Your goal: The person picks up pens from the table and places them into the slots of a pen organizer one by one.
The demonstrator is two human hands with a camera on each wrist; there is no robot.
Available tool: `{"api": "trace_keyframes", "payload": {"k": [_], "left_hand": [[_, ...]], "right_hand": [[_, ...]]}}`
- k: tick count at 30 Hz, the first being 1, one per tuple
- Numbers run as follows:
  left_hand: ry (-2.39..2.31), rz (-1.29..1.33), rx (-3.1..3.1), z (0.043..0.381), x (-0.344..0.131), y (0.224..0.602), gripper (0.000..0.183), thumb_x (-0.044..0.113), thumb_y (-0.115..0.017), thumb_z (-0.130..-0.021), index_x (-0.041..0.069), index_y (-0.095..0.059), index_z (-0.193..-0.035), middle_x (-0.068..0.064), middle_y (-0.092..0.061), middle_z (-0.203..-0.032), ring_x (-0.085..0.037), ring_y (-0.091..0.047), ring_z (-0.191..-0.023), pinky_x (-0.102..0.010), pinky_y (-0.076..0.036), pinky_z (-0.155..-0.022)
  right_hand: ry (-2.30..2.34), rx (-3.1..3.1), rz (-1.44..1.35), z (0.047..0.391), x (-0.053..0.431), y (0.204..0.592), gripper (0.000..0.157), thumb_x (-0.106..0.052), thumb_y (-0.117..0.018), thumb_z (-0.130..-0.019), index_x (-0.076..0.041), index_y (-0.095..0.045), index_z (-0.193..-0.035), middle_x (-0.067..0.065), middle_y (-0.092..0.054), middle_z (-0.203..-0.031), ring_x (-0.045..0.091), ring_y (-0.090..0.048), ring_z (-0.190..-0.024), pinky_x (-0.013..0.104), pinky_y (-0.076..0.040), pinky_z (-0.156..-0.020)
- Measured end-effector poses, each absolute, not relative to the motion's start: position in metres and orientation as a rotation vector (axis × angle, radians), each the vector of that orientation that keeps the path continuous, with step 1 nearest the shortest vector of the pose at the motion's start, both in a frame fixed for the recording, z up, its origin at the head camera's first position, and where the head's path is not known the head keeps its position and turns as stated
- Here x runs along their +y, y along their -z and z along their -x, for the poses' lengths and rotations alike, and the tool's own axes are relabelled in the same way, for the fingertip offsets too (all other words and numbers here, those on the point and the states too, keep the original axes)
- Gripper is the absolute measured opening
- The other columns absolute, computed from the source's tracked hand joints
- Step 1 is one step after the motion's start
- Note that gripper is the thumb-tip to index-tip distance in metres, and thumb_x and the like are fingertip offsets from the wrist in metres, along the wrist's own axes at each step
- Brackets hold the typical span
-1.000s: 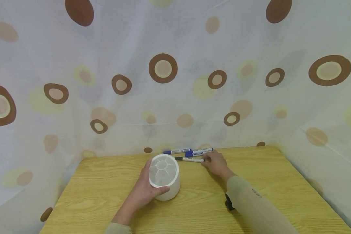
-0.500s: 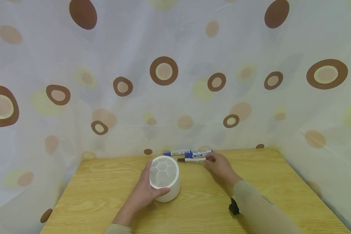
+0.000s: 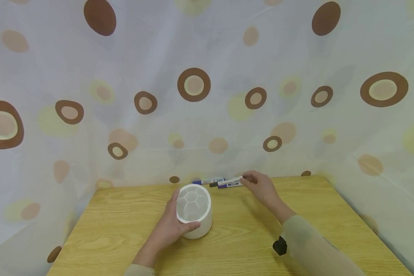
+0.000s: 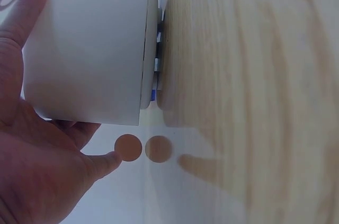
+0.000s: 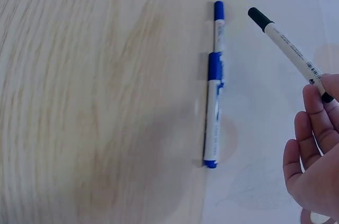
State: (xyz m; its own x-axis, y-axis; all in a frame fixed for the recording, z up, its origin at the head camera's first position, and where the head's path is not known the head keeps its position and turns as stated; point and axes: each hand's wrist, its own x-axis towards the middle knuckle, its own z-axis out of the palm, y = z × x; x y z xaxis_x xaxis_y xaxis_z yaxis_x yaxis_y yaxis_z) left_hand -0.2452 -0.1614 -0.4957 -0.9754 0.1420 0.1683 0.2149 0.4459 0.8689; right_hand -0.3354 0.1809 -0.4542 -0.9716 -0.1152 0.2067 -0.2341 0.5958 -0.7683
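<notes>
My left hand (image 3: 169, 224) grips a white cylindrical holder (image 3: 206, 222) at its left side, thumb across the front. The holder's round top shows thin ribs around a small central ring. In the left wrist view, the holder's smooth wall (image 4: 90, 49) is seen with fingers on it and its lower edge close over the table. My right hand (image 3: 262, 191) pinches a white marker with a black cap (image 5: 291, 49) by its tail end. This marker is raised and tilted, cap end pointing left. Below it, two blue-capped markers (image 5: 212, 118) lie nearly in line at the table's back edge.
The wood-grain table (image 3: 117, 226) meets a white sheet with brown and yellow dots (image 3: 193, 122) behind the markers. That sheet also rises on the left and right sides. A black object (image 3: 280, 245) sits by the right sleeve (image 3: 314, 241).
My right hand has picked up the black-capped marker and raised it, so it now overlaps the blue-capped markers in the head view. My left hand and the holder have stayed put.
</notes>
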Motion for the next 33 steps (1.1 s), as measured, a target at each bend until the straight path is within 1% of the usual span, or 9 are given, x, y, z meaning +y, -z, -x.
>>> {"api": "trace_keyframes", "payload": {"k": [6,12,14,18,19,21,27,33], "left_hand": [[1.592,0.314,-2.625,0.246,-0.162,0.496,0.132,0.037,-0.104,-0.078,0.019,-0.016,-0.176,-0.025,-0.041,-0.163,-0.045,-0.051,-0.144,-0.072,-0.038,-0.120],[1.581,0.322,-2.623,0.248,-0.162,0.495,0.134,0.039,-0.104,-0.078,0.018,-0.015,-0.176,-0.025,-0.042,-0.163,-0.047,-0.051,-0.144,-0.073,-0.038,-0.119],[1.588,0.317,-2.622,0.248,-0.162,0.495,0.134,0.039,-0.104,-0.078,0.020,-0.016,-0.176,-0.024,-0.042,-0.162,-0.046,-0.051,-0.143,-0.072,-0.038,-0.120],[1.592,0.329,-2.617,0.249,-0.163,0.496,0.132,0.038,-0.104,-0.078,0.020,-0.016,-0.176,-0.023,-0.043,-0.161,-0.045,-0.051,-0.143,-0.071,-0.038,-0.120],[1.599,0.328,-2.617,0.249,-0.163,0.496,0.132,0.038,-0.104,-0.078,0.021,-0.016,-0.176,-0.022,-0.043,-0.162,-0.044,-0.051,-0.143,-0.070,-0.038,-0.120],[1.597,0.337,-2.611,0.249,-0.163,0.496,0.132,0.038,-0.103,-0.078,0.019,-0.016,-0.176,-0.024,-0.041,-0.163,-0.044,-0.051,-0.143,-0.070,-0.038,-0.120],[1.590,0.337,-2.613,0.247,-0.163,0.493,0.132,0.036,-0.103,-0.079,0.015,-0.016,-0.176,-0.025,-0.039,-0.165,-0.044,-0.050,-0.144,-0.069,-0.038,-0.120],[1.601,0.343,-2.610,0.246,-0.163,0.494,0.131,0.035,-0.102,-0.080,0.015,-0.015,-0.176,-0.024,-0.039,-0.165,-0.043,-0.050,-0.144,-0.068,-0.038,-0.121]], "right_hand": [[-1.410,-2.620,-0.289,0.326,0.173,0.437,0.035,-0.032,-0.070,-0.111,-0.006,-0.072,-0.135,0.011,-0.075,-0.125,0.035,-0.067,-0.125,0.057,-0.055,-0.106],[-1.471,-2.540,-0.354,0.316,0.162,0.417,0.036,-0.036,-0.070,-0.111,-0.009,-0.071,-0.133,0.010,-0.075,-0.125,0.034,-0.066,-0.128,0.060,-0.052,-0.109],[-1.497,-2.514,-0.371,0.313,0.157,0.411,0.036,-0.037,-0.070,-0.110,-0.009,-0.072,-0.132,0.010,-0.075,-0.125,0.035,-0.065,-0.130,0.061,-0.050,-0.112],[-1.563,-2.467,-0.391,0.308,0.148,0.402,0.035,-0.035,-0.071,-0.110,-0.008,-0.071,-0.132,0.012,-0.074,-0.129,0.034,-0.064,-0.133,0.062,-0.046,-0.116],[-1.574,-2.460,-0.395,0.307,0.145,0.400,0.035,-0.035,-0.071,-0.110,-0.007,-0.071,-0.132,0.012,-0.073,-0.130,0.035,-0.064,-0.133,0.062,-0.047,-0.116],[-1.591,-2.449,-0.400,0.305,0.141,0.397,0.035,-0.033,-0.072,-0.109,-0.007,-0.071,-0.132,0.012,-0.073,-0.130,0.034,-0.063,-0.134,0.062,-0.047,-0.116],[-1.587,-2.442,-0.405,0.303,0.129,0.395,0.031,-0.028,-0.074,-0.107,-0.007,-0.073,-0.129,0.011,-0.075,-0.123,0.035,-0.065,-0.132,0.062,-0.048,-0.114],[-1.579,-2.461,-0.439,0.303,0.122,0.397,0.028,-0.027,-0.074,-0.107,-0.009,-0.074,-0.128,0.007,-0.077,-0.115,0.035,-0.066,-0.132,0.066,-0.046,-0.114]]}}
